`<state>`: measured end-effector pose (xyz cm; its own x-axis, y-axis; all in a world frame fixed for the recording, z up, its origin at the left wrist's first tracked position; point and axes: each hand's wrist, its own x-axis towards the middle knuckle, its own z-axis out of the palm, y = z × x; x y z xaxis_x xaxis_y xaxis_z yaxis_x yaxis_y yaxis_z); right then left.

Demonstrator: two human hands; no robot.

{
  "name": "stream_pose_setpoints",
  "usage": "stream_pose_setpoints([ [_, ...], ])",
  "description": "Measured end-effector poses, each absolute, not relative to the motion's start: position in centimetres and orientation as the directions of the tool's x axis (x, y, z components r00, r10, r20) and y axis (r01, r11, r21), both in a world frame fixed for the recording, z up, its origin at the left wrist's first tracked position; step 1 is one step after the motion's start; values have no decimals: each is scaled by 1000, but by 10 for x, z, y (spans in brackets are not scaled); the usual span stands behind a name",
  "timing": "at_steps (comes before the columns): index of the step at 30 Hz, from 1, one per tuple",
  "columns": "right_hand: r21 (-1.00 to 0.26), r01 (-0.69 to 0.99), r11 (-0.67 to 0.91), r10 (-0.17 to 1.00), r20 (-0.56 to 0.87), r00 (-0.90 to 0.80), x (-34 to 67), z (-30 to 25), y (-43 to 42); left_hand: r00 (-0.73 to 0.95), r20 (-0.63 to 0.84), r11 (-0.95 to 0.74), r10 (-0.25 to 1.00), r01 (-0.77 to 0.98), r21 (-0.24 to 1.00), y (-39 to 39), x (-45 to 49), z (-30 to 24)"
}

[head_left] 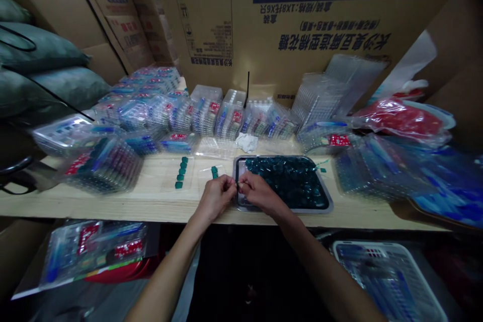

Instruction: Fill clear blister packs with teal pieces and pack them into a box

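My left hand (218,195) and my right hand (257,192) meet fingertip to fingertip over the left edge of a shallow tray (329,206). Both are pinched closed; whatever small thing sits between the fingers is too small and dark to name. Dark green, shiny wrapped pieces (290,181) fill most of the tray. Just left of my left hand, a few green pieces (215,172) lie on a clear plastic sheet or insert. Farther left, a column of several green pieces (181,173) rests on another clear insert (168,181).
Stacked clear packs (101,166) stand at the left, with more rows along the back. Crumpled white tissue (247,142) lies behind the tray. Right are blurred packs (372,166) and a bag of red items (403,118). A large carton (226,20) walls the back; a white basket (339,247) sits below.
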<state>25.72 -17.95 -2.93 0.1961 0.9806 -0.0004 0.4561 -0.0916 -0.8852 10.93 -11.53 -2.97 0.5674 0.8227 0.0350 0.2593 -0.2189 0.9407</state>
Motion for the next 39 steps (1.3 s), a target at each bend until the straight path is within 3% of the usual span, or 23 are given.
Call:
stream_pose_setpoints([
  [3, -768, 634, -91, 976, 56, 209, 251, -25, -184, 616, -9, -186, 788, 252, 950, -114, 108, -30],
  [6, -704, 699, -123, 965, 80, 250, 248, -23, -187, 643, -60, -48, 764, 149, 988, -120, 108, -26],
  [10, -854, 515, -75, 976, 44, 215, 255, -20, -186, 604, -80, 45, 793, 73, 996, -127, 107, -19],
  [13, -929, 370, -18, 986, 45, 159, 260, -16, -186, 566, -29, -12, 824, 68, 998, -129, 105, -17],
  [18, -806, 586, -79, 972, 69, 226, 252, -7, -189, 500, 94, -206, 861, 174, 963, -131, 107, -19],
  [23, -765, 640, -73, 983, 52, 175, 251, -3, -187, 507, 168, -349, 845, 285, 893, -136, 110, -16],
  [27, -673, 731, -111, 988, 8, 157, 249, -5, -187, 553, 161, -372, 817, 292, 881, -136, 110, -17],
  [32, -604, 777, -178, 978, -18, 209, 252, -4, -187, 604, 54, -157, 795, 118, 981, -136, 108, -21],
  [35, -665, 720, -195, 974, -47, 221, 260, 1, -187, 601, -37, 31, 799, 20, 999, -138, 111, -21],
  [39, -754, 629, -190, 969, -43, 241, 263, 4, -189, 525, -47, 74, 850, -31, 997, -141, 119, -22],
])
